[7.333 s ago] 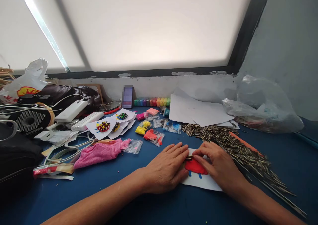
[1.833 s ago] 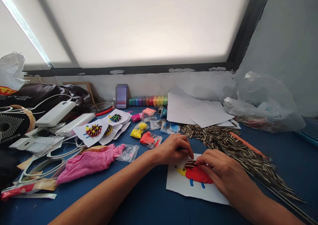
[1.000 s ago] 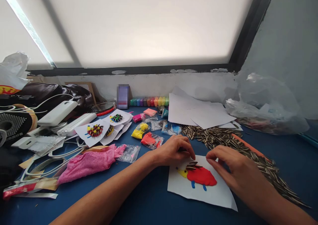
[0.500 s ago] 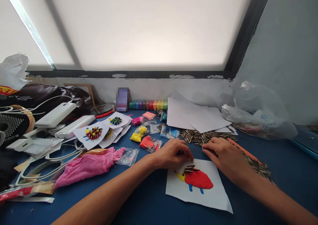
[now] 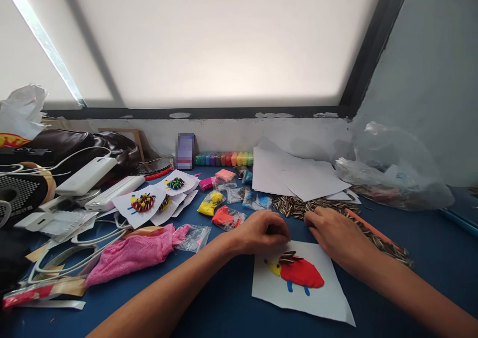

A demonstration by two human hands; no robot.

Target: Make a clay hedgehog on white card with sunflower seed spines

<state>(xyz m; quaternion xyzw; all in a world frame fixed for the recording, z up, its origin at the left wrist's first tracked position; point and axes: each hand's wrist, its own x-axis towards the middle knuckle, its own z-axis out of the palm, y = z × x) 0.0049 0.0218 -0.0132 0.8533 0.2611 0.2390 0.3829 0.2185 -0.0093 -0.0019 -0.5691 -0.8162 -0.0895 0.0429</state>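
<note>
A sheet of white paper (image 5: pixel 298 305) lies in front of me, bearing a flat clay hedgehog (image 5: pixel 306 274) with a red body, yellow head and blue legs. Several striped sunflower seeds (image 5: pixel 290 258) stick up from the front of its back. My left hand (image 5: pixel 266 232) rests at the paper's upper left edge with curled fingers; anything between them is hidden. At the near edge of the sunflower seed pile (image 5: pixel 295 207), my right hand (image 5: pixel 338 233) has its thumb and fingers drawn together. Whether a seed is in that pinch cannot be made out.
Clay packets in yellow (image 5: pixel 209 202) and red (image 5: pixel 226 217) lie beyond my left arm. Finished hedgehog pictures (image 5: pixel 139 206), a pink cloth (image 5: pixel 136 256) and white cables (image 5: pixel 84 238) are at left. Blank paper (image 5: pixel 295 171) and a plastic bag (image 5: pixel 396 173) stand behind the seeds.
My right hand has shifted slightly farther toward the seed pile. The left hand stays at the paper's edge, and the whole view has drifted a little.
</note>
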